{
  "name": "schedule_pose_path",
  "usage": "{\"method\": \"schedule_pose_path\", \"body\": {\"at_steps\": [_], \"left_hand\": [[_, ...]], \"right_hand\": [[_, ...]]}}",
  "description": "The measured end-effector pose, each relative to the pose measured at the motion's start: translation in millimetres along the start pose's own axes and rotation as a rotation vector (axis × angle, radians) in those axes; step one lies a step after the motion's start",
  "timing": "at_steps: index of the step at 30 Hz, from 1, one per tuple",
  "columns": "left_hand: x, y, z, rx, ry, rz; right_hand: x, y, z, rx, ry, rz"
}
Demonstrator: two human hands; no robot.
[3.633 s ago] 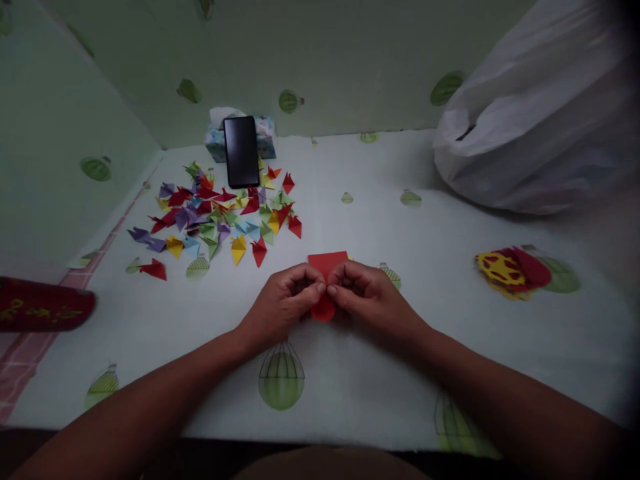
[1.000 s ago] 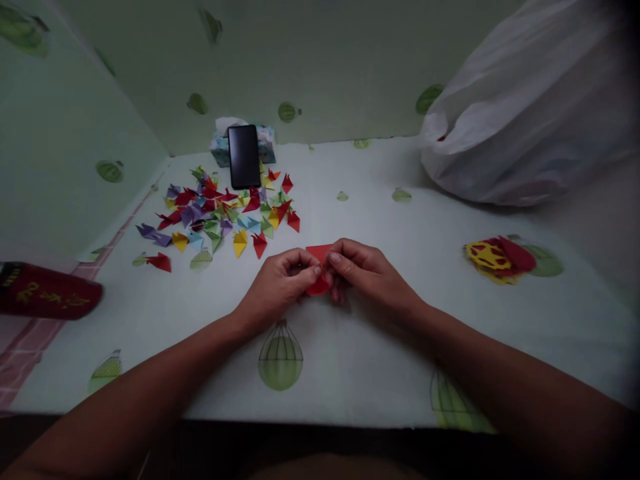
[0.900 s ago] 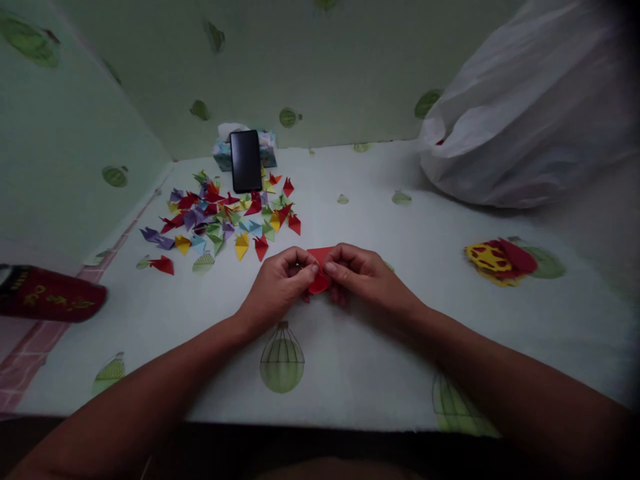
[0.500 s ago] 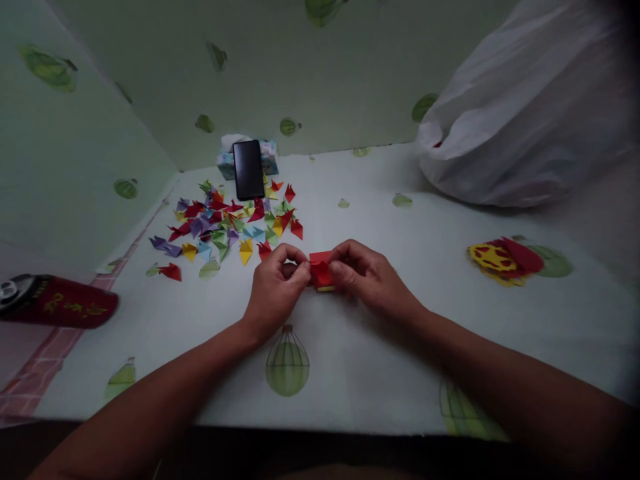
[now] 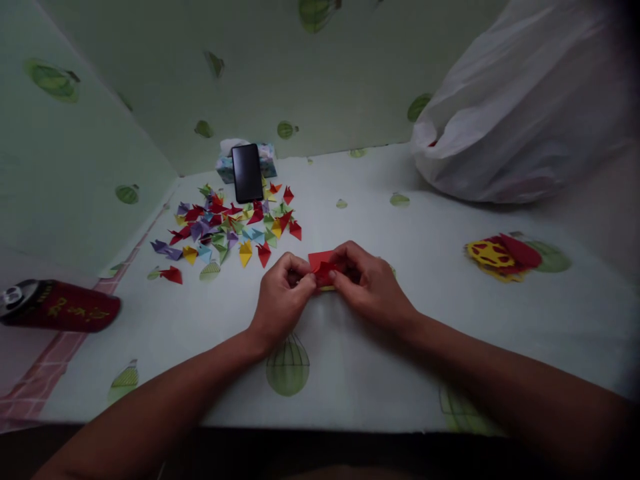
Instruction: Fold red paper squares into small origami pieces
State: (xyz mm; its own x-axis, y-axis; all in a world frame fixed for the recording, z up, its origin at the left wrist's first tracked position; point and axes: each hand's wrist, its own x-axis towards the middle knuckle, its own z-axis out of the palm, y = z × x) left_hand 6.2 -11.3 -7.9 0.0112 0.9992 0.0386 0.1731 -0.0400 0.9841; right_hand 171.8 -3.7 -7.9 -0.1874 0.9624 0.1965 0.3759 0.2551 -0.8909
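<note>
Between my two hands is a small piece of folded red paper, with a yellowish edge showing beneath it and a flat red square part behind. My left hand pinches its left side between thumb and forefinger. On the right side, my right hand grips it the same way, thumb in front. The fingers cover much of the paper, so its full fold is hidden. Up and to the left lies a spread of small folded paper cranes in red, yellow, green, blue and purple.
A black phone leans on a tissue box at the back. A red can is at the left edge. To the right lie red and yellow paper cut-outs, below a big white plastic bag. Balloon-patterned cloth covers the table.
Both hands have come slightly closer together on the red paper. Its front part now looks more bent between the thumbs. The view has shifted a little.
</note>
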Motion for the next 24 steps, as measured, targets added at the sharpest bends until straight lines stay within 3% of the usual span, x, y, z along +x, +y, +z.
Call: {"method": "schedule_pose_path", "body": {"at_steps": [9,13,18,24], "left_hand": [[-3.0,1.2,1.2,-0.032,-0.007,0.032],[-2.8,1.6,0.4,0.002,0.000,0.032],[-2.5,3.0,1.1,-0.005,-0.003,0.030],[-1.7,5.2,0.4,-0.127,0.021,-0.064]], "right_hand": [[-3.1,-1.9,1.1,-0.084,0.093,-0.008],[-2.4,-1.0,1.8,-0.018,0.075,-0.040],[-1.9,3.0,1.6,0.018,0.070,-0.198],[-1.9,3.1,2.0,0.061,0.048,-0.153]]}}
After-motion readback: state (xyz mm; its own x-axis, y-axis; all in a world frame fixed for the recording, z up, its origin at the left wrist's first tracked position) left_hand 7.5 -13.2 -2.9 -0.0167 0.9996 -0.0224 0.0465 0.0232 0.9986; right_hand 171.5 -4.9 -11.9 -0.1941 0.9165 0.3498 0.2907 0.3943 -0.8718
